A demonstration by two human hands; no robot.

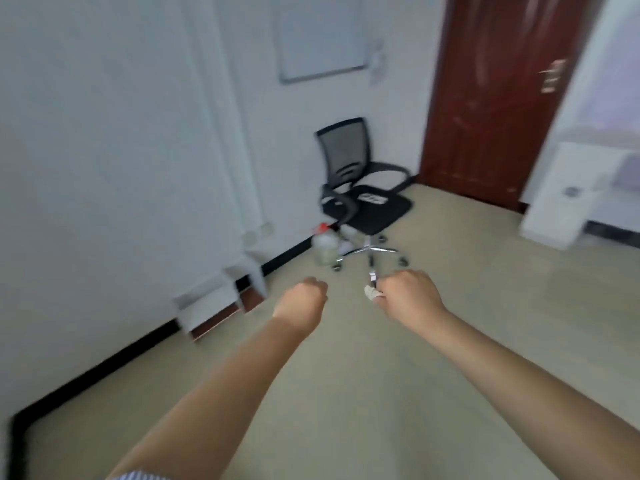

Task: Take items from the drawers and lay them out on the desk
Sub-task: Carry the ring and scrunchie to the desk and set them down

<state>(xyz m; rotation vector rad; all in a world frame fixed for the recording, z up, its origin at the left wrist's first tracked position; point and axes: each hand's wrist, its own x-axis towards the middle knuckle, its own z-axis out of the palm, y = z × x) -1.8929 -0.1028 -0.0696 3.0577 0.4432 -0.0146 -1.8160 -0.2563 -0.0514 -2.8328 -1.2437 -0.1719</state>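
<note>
Both my arms reach forward over the beige floor, and the frame is blurred by motion. My left hand (306,297) is curled into a fist with nothing visible in it. My right hand (408,294) is closed around a small item (372,284) with a shiny metal end and a white part poking out by the thumb; I cannot tell what it is. No drawer is in view. A white desk (568,188) stands at the right edge.
A black mesh office chair (363,192) on castors stands ahead near the wall, with a red-capped plastic jug (325,247) beside it. Low white shelf units (221,296) sit against the left wall. A dark red door (498,98) is at the back right.
</note>
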